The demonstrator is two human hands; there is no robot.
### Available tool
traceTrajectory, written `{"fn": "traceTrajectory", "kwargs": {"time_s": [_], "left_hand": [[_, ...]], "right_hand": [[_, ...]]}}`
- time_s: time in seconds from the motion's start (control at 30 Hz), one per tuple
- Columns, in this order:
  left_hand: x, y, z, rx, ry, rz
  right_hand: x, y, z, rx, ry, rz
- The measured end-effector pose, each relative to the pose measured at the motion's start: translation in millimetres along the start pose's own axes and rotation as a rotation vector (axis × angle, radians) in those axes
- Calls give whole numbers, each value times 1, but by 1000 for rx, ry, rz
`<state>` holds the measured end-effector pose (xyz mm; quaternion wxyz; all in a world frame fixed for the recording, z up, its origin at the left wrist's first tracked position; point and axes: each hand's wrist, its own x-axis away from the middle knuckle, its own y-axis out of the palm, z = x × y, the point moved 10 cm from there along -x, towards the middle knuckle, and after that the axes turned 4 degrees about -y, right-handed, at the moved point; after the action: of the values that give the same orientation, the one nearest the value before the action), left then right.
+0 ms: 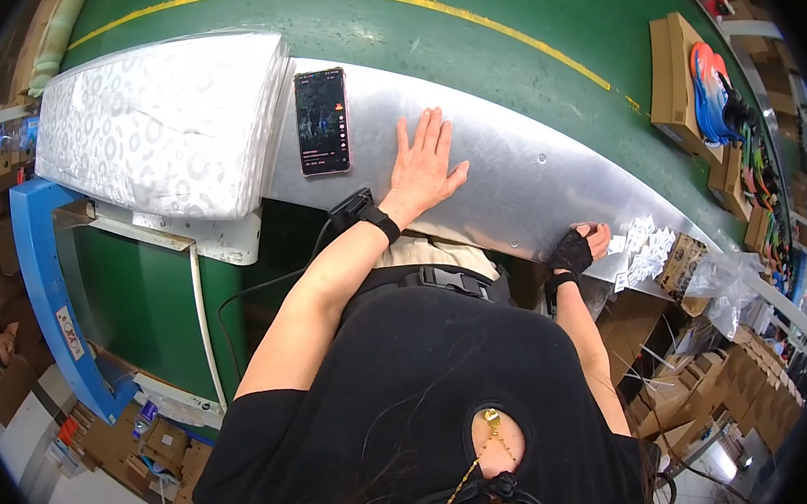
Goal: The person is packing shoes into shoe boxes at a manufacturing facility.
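My left hand (427,167) lies flat on the grey metal table (502,173) with its fingers stretched and the thumb apart. It touches nothing but the tabletop. To its left lies a smartphone (322,123) with its dark screen lit. My right hand (581,246), in a black fingerless glove, rests at the table's near edge. Its fingers are curled in; whether anything is inside them is hidden. Just right of it is a loose pile of small white paper labels or tags (648,247).
A tall stack of white patterned sheets (162,129) in clear plastic stands at the left. Beyond the table runs a green surface (536,14) with a yellow line. Cardboard boxes holding colourful shoes (713,95) stand far right. Clear plastic bags (724,284) lie beyond the labels.
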<state>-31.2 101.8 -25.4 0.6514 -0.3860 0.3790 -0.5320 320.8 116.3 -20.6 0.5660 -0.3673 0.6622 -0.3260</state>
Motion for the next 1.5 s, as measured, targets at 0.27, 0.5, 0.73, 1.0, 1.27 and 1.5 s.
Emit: {"fn": "traceTrajectory", "kwargs": {"time_s": [0.27,0.5,0.73,1.0,1.27,1.5], "left_hand": [[0,-3,2,-19,10,19],[0,-4,3,-16,15,25],[0,0,0,-2,8,10],[1,-1,-4,-4,-8,-21],[-3,-12,-4,38,-37,-60],[20,-150,63,1352,-118,-748]], "right_hand": [[-4,-10,-15,36,-14,25],[-6,-15,-22,68,-30,43],[-4,-7,-14,74,-34,30],[-1,-2,-6,-35,35,-15],[-1,8,4,-1,38,-34],[-2,5,5,3,21,-20]]}}
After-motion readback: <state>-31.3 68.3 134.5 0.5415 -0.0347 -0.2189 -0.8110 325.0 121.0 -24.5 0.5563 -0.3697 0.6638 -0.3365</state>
